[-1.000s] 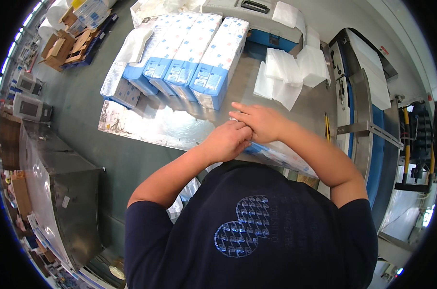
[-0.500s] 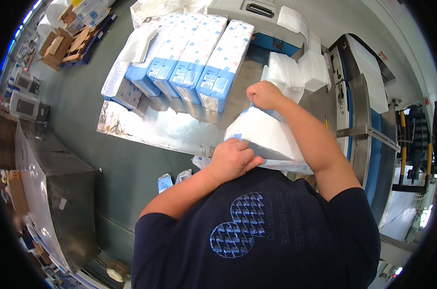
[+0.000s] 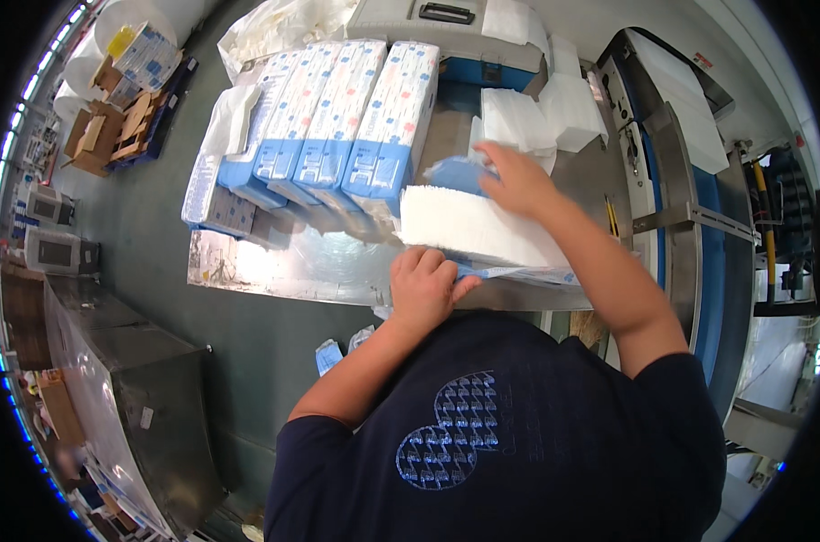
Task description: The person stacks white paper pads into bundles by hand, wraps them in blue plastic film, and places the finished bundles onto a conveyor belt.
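Note:
A stack of folded white paper towels (image 3: 482, 223) lies on the metal table close to my body, its white side bare. Plastic wrapper with blue parts (image 3: 458, 175) is peeled back along its far side, and more wrapper lies at its near edge. My left hand (image 3: 421, 287) is closed on the near edge of the wrapper, at the stack's near left corner. My right hand (image 3: 521, 183) is over the far side, fingers apart against the blue film and slightly blurred. Several wrapped paper towel packs (image 3: 387, 126) stand in a row beyond, to the left.
Loose white paper stacks (image 3: 516, 119) sit at the table's far right, beside a grey and blue case (image 3: 446, 27). Machinery with a metal bracket (image 3: 694, 217) borders the right. Wrapper scraps (image 3: 328, 356) lie below the near table edge (image 3: 283, 287). A metal cabinet (image 3: 157, 397) stands left.
The wrapper has opened further, baring the stack's white side. My right hand has gone from a tight pinch to spread fingers on the far film. My left hand keeps hold of the near edge.

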`<move>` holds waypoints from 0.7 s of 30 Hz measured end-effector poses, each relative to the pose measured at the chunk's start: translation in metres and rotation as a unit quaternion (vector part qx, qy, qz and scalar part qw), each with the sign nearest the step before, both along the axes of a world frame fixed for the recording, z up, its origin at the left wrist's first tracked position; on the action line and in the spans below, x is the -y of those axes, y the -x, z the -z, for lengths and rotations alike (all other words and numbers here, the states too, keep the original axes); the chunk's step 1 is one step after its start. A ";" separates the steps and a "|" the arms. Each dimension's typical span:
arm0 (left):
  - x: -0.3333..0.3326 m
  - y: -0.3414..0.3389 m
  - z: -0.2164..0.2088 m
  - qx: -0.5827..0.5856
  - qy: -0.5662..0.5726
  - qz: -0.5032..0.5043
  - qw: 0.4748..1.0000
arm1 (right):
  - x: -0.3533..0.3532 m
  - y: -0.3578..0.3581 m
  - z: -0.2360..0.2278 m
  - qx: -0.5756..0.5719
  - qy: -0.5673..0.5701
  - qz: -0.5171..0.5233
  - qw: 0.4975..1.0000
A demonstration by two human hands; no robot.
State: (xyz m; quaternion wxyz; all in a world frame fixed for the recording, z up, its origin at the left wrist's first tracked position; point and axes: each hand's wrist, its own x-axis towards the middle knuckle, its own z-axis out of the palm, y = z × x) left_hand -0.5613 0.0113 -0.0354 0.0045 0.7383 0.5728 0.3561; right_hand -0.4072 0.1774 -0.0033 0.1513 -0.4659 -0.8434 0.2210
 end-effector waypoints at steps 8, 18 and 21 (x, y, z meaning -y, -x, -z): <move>-0.035 -0.088 -0.030 -0.040 0.034 0.099 0.994 | 0.125 -0.196 0.020 0.138 -0.044 0.287 0.947; -0.052 -0.211 -0.036 -0.166 0.169 0.205 0.950 | 0.075 -0.206 0.049 -0.177 0.197 0.347 0.900; -0.029 -0.211 -0.021 -0.175 0.097 0.232 0.952 | 0.060 -0.220 0.104 -0.552 0.447 0.402 0.578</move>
